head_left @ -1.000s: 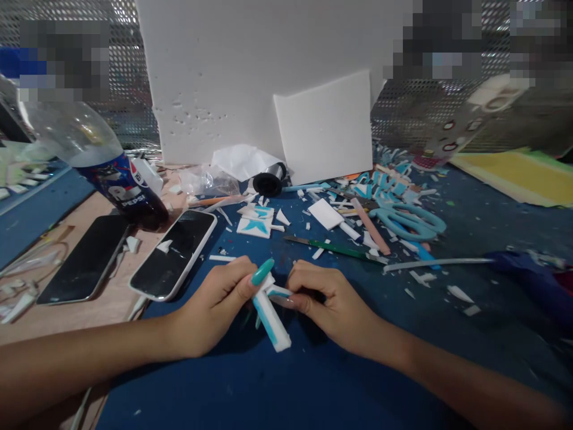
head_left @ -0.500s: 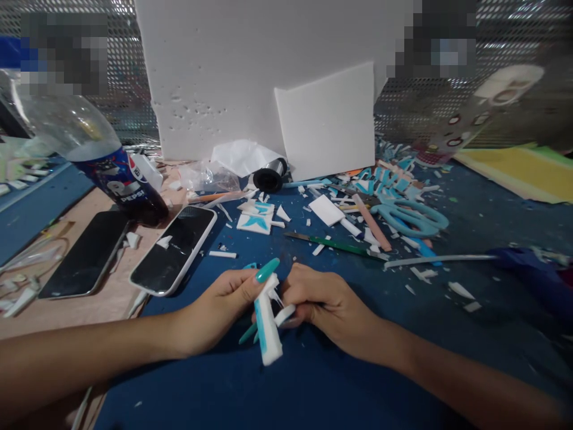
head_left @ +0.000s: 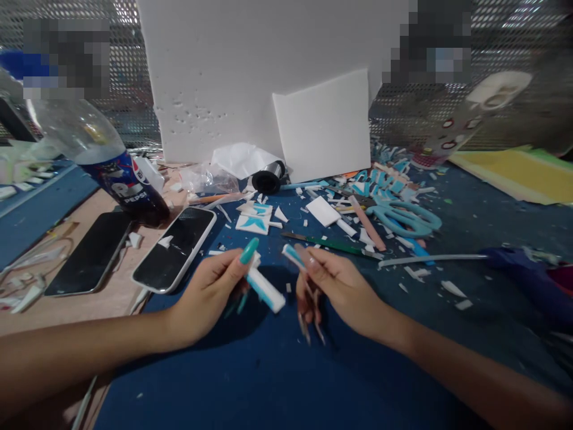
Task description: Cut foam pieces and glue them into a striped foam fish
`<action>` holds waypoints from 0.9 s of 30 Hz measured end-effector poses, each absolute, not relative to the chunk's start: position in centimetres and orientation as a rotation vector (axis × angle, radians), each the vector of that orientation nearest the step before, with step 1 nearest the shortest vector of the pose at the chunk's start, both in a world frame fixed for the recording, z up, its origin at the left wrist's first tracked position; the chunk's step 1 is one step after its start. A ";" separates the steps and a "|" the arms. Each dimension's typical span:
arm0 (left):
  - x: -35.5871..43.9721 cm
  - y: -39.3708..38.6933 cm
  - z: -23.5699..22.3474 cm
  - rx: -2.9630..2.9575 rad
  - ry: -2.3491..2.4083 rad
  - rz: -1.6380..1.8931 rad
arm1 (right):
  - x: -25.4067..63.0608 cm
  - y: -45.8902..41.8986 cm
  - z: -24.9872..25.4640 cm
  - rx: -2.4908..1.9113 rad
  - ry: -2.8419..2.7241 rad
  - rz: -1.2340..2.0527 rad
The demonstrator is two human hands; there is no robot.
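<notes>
Tabletop (head_left: 215, 388), blue. Above it, our left hand (head_left: 215, 283) and right hand (head_left: 342, 283), fingers pinching, respectively, a longer blue-and-white foam strip (head_left: 267, 291) and a shorter foam piece (head_left: 292, 255), apart. Squeezing too hard, we judge, could dent or snap either.

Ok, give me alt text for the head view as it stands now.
The left hand holds a larger white-and-blue piece and the right hand a smaller strip, the two apart over a blue work surface. Beyond them lie a green-handled knife, light-blue scissors and white scraps; to the left are two phones and a Pepsi bottle.
</notes>
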State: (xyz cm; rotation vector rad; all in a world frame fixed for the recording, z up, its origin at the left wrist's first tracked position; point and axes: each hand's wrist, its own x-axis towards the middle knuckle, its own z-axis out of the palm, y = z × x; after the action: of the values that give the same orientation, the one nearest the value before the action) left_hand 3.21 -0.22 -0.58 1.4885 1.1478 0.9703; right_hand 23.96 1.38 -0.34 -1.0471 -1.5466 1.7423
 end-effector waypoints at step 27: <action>1.5 1.9 0.2 3.192 1.272 0.030 | 24.8 2.6 -1.4 -1.307 -2.282 0.390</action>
State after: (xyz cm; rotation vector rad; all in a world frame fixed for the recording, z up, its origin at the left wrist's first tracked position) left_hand 1.50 1.91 0.17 3.1917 1.2720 0.0299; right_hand 24.81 2.62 -1.36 -1.3072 -2.2816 0.3901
